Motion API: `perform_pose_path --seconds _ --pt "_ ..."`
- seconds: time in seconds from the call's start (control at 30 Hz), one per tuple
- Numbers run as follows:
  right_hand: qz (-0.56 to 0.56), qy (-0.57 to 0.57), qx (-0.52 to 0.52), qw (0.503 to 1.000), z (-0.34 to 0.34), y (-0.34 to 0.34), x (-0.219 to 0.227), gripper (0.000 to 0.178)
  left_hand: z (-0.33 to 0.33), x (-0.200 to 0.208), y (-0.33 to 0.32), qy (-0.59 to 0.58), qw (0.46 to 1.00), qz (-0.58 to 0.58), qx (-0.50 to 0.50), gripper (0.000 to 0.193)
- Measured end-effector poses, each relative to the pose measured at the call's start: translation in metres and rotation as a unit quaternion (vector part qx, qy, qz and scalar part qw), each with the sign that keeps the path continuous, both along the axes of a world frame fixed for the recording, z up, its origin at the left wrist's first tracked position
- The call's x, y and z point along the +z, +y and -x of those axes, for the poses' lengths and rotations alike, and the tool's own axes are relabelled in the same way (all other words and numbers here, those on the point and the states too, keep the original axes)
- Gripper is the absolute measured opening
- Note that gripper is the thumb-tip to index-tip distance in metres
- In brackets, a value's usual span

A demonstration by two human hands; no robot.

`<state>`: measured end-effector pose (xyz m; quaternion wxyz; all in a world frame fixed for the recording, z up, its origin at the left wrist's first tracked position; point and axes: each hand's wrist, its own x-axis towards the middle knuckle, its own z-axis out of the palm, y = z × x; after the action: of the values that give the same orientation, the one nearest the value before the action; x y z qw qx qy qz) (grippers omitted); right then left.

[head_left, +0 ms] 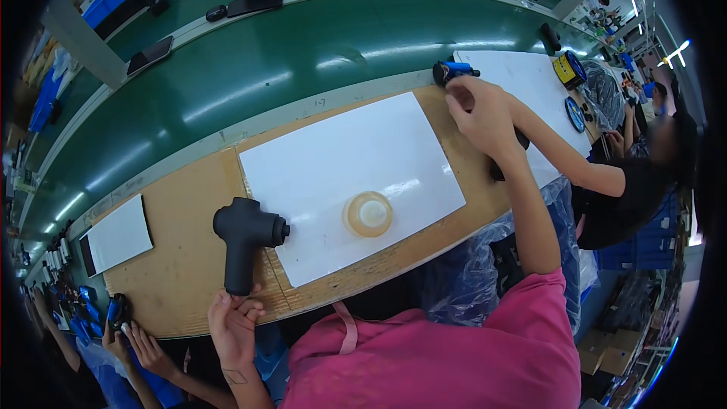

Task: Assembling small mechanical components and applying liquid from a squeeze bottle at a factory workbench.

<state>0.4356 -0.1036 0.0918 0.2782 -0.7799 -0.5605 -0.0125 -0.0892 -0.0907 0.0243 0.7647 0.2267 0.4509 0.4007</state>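
A black massage gun (246,238) lies on the brown board, its round head over the left edge of a white sheet (333,151). My left hand (236,326) is palm up at the end of its handle, fingers loosely bent and apart. On the sheet stands a round, yellowish container with a pale top (371,213). My right hand (485,113) reaches far right, thumb and fingers curled into a ring beside a blue and black cylindrical part (456,71). Whether its fingertips grip anything is hidden. A black object (497,170) shows partly behind my right forearm.
A co-worker's arm (583,167) reaches in from the right, meeting my right hand in view. A second white sheet (530,83), a yellow and black tub (568,70) and plastic bags lie there. At left, another person's hands (148,348) work near a white pad (121,236).
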Motion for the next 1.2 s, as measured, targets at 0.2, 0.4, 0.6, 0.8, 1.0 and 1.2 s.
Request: perform_pose_path --seconds 0.2,0.4,0.6,0.8,1.0,1.2 --pt "0.106 -0.204 -0.047 0.972 -0.045 0.044 -0.012 0.056 -0.008 -0.001 0.001 0.000 0.999 -0.027 -0.029 0.017" --pt "0.239 -0.132 -0.090 0.958 -0.075 0.084 -0.038 0.067 0.002 -0.005 -0.005 0.004 0.999 -0.042 0.003 0.018" --pt "0.078 -0.103 -0.127 0.984 -0.102 0.039 -0.078 0.067 -0.009 -0.003 0.004 -0.025 0.998 -0.033 -0.051 0.020" --pt "0.107 -0.048 -0.028 0.993 -0.069 0.039 -0.047 0.065 -0.004 -0.003 -0.007 -0.059 0.997 -0.032 -0.031 0.018" --pt "0.121 -0.084 0.000 0.989 0.000 0.058 -0.015 0.059 -0.010 -0.004 -0.017 -0.006 0.998 -0.065 -0.027 0.018" --pt "0.102 -0.014 0.053 0.993 0.030 0.081 0.004 0.056 -0.009 0.000 -0.011 -0.017 0.996 -0.072 -0.042 0.015"
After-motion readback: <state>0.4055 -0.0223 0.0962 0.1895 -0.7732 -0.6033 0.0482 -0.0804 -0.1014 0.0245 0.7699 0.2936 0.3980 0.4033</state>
